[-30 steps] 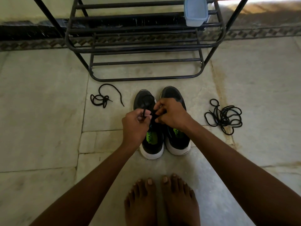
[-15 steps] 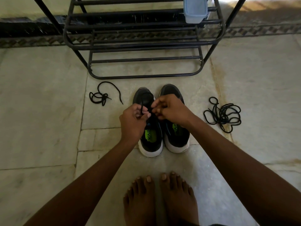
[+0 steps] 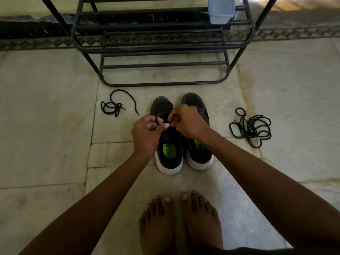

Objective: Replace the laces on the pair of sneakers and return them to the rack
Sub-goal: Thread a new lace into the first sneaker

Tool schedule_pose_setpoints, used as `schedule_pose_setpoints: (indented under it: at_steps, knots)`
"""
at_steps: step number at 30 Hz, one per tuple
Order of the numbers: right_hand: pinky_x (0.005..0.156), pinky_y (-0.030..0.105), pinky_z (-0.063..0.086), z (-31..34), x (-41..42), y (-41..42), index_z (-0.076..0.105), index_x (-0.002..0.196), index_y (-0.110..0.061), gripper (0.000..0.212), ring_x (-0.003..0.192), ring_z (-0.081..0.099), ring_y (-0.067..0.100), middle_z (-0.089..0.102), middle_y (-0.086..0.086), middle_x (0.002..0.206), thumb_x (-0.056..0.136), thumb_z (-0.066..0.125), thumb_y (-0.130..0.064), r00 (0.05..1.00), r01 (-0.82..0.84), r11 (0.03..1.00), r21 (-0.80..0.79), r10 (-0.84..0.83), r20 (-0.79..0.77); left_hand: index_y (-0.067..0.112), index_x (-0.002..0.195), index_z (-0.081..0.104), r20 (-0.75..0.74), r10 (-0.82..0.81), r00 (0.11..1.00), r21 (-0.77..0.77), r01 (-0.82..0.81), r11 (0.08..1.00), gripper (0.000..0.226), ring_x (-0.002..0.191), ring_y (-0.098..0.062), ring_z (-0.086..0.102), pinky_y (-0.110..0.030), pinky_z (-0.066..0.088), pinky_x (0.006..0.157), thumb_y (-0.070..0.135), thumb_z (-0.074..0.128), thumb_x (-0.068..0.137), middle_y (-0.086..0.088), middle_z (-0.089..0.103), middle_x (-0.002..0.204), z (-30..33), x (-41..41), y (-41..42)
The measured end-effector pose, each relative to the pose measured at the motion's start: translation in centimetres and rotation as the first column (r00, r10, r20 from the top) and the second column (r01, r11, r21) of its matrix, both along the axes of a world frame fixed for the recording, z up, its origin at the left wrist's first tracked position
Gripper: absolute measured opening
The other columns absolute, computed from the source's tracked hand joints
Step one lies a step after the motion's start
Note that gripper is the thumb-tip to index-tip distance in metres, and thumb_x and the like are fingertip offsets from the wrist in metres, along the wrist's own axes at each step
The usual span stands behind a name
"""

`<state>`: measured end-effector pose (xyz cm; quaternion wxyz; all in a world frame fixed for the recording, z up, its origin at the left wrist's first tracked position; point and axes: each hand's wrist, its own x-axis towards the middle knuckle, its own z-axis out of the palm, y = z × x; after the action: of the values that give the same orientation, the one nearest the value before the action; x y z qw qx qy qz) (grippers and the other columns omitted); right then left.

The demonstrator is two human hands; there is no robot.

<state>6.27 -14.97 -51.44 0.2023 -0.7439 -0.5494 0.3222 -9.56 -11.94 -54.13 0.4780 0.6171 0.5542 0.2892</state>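
Pale stone-tile floor (image 3: 46,126), black rack (image 3: 161,52) w/ blue tub (image 3: 221,10) standing by wall. Both sneakers (image 3: 170,150) sitting in front; left hand (image 3: 147,133) & right hand (image 3: 187,120) pinching lace (image 3: 156,119) over left shoe. Loose laces (image 3: 251,127) lying either side.

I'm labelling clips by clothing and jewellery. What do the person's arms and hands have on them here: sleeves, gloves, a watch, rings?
Nothing that shows. Both forearms are bare as far up as the picture reaches, with no sleeve edge in view. The left hand and the right hand wear no gloves, and neither wrist carries a watch or band. No ring is visible on the fingers that show. The nails look short and unpainted.
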Motion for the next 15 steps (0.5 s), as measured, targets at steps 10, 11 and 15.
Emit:
schedule_pose_setpoints:
  at_steps: [10,11,15]
  knots:
    - [0.069,0.017,0.049,0.17,0.46,0.26,0.070,0.104,-0.010,0.018,0.072,0.062,0.005,0.065,-0.003,0.080,0.092,0.063,0.001,0.997,-0.075,0.996,-0.055,0.074,-0.021,0.012,0.085,0.073,0.017,-0.066,0.998,-0.023,0.066,0.998,0.021,0.070,-0.010,0.074,-0.028,0.061,0.072,0.006,0.089,0.073,0.002,0.075,0.072,-0.07,-0.47,0.20]
    - [0.069,0.021,0.050,0.17,0.49,0.20,0.066,0.107,-0.010,0.019,0.073,0.062,0.007,0.064,-0.002,0.080,0.092,0.062,0.002,0.997,-0.076,0.996,-0.054,0.074,-0.038,0.011,0.085,0.073,0.015,-0.078,0.997,-0.025,0.079,0.997,0.022,0.071,-0.011,0.075,-0.030,0.061,0.073,0.005,0.089,0.073,0.002,0.076,0.074,-0.02,-0.50,0.26]
    - [0.060,0.025,0.050,0.19,0.02,-0.37,0.037,0.123,-0.011,0.046,0.063,0.059,0.015,0.058,0.001,0.073,0.087,0.058,0.008,0.986,-0.145,0.989,0.022,0.146,-0.075,0.010,0.089,0.072,-0.002,-0.105,0.994,-0.018,0.105,0.994,0.025,0.075,-0.009,0.075,-0.025,0.061,0.074,0.003,0.090,0.072,0.003,0.077,0.079,0.08,-0.49,0.35]
